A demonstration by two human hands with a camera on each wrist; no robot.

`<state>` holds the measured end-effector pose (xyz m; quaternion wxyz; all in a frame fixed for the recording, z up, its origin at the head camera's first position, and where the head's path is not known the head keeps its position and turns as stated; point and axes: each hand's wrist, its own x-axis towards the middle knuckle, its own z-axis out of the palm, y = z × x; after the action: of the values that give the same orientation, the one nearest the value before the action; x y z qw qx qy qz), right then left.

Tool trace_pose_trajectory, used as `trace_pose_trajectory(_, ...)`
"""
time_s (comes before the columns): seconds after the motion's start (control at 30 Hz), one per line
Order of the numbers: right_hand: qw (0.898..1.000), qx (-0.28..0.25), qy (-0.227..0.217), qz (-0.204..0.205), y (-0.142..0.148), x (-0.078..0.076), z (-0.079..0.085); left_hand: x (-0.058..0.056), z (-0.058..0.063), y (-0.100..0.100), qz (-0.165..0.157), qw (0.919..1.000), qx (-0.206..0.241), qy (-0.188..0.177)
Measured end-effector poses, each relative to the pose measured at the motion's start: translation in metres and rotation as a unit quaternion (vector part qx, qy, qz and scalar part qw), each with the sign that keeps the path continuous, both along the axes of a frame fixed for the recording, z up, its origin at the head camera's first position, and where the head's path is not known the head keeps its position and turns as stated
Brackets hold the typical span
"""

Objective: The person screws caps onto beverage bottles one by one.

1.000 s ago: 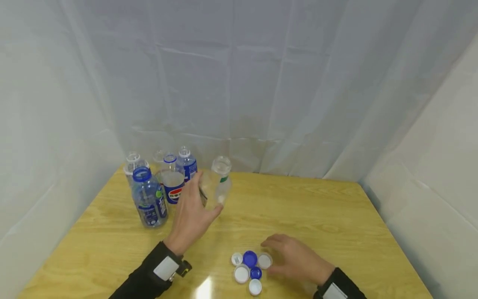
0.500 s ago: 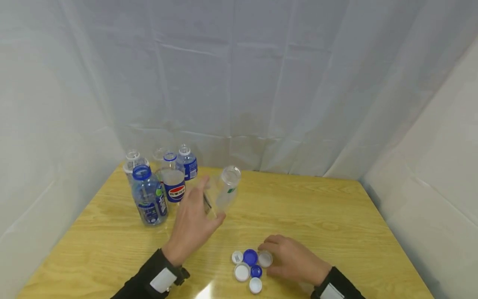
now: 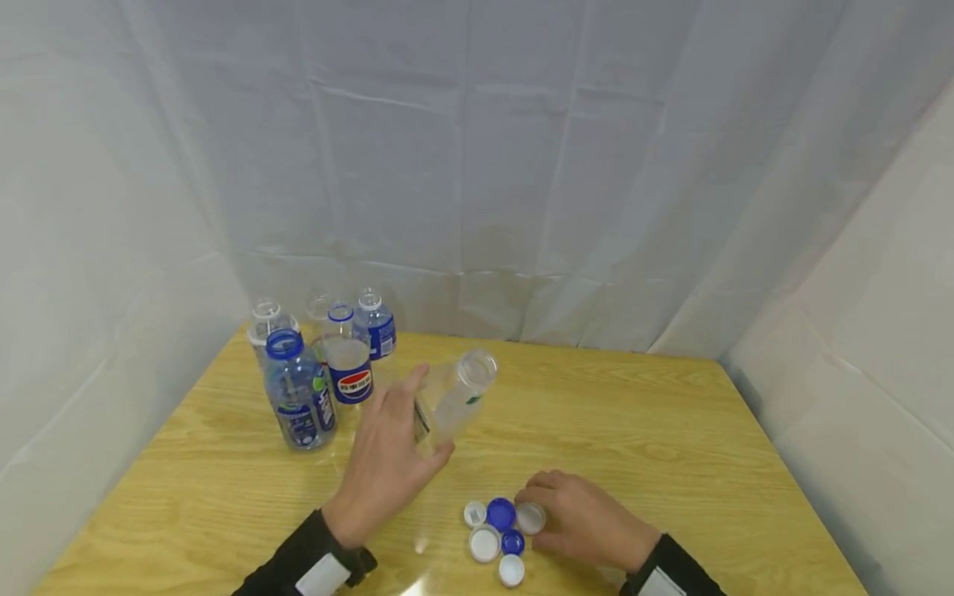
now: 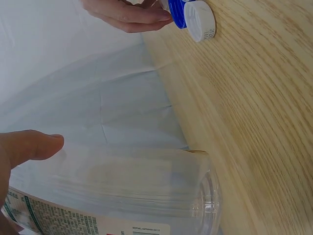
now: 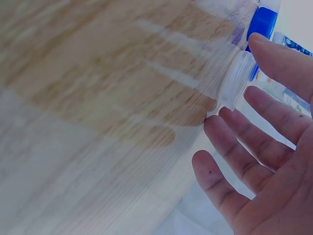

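My left hand (image 3: 391, 459) grips a clear plastic bottle (image 3: 455, 397), its open mouth tilted up and to the right. In the left wrist view the thumb lies along the wall of this bottle (image 4: 142, 183), and part of a printed label shows. My right hand (image 3: 592, 517) is low over the table, thumb and fingers spread around a translucent cap (image 3: 531, 518). In the right wrist view the fingertips are right at the ridged side of that cap (image 5: 235, 81). A large blue cap (image 3: 501, 515) lies beside it.
White caps (image 3: 485, 544) and a small blue cap (image 3: 513, 543) lie clustered on the wooden table (image 3: 633, 414). Several uncapped bottles stand at the back left, among them a blue-necked bottle (image 3: 300, 397) and a Pepsi-labelled bottle (image 3: 350, 372). White sheeting (image 3: 522, 165) encloses the table.
The left hand has brought the bottle lower and to the right, tipping its mouth further rightward. The right hand has shifted slightly left, closer around the translucent cap.
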<state>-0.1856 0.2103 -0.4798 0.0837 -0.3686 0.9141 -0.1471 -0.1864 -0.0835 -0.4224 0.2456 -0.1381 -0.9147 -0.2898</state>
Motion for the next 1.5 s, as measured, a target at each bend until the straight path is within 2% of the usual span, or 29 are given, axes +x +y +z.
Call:
trace_pose_trajectory(0.33,1.0,-0.008,0.015,0.002,-0.002,0.004,-0.001,0.004,-0.004,0.002,-0.014,0.9996,-0.013,0.022)
trace_pose_trajectory(0.57,0.998,-0.034,0.038,0.021,-0.002,0.005,-0.006,0.005,-0.008,0.003,-0.023,0.999,-0.02,0.032)
trace_pose_trajectory(0.8,0.999,-0.034,0.017,0.013,-0.001,0.006,-0.005,0.007,-0.01,0.004,-0.034,0.9974,-0.028,0.056)
trace_pose_trajectory(1.0,0.999,-0.036,0.004,-0.004,-0.001,0.006,0.003,0.007,-0.01,0.004,-0.034,0.9971,-0.036,0.058)
trace_pose_trajectory(1.2,0.999,-0.023,0.016,-0.028,-0.003,0.007,0.012,0.009,-0.008,0.004,-0.034,0.9978,-0.04,0.041)
trace_pose_trajectory(1.37,0.999,-0.032,0.015,-0.018,-0.002,0.005,0.022,0.01,-0.007,0.004,-0.036,0.9979,-0.042,0.034)
trace_pose_trajectory(1.5,0.998,-0.059,0.033,-0.006,-0.001,0.004,0.03,0.01,-0.007,0.004,-0.039,0.9978,-0.044,0.032)
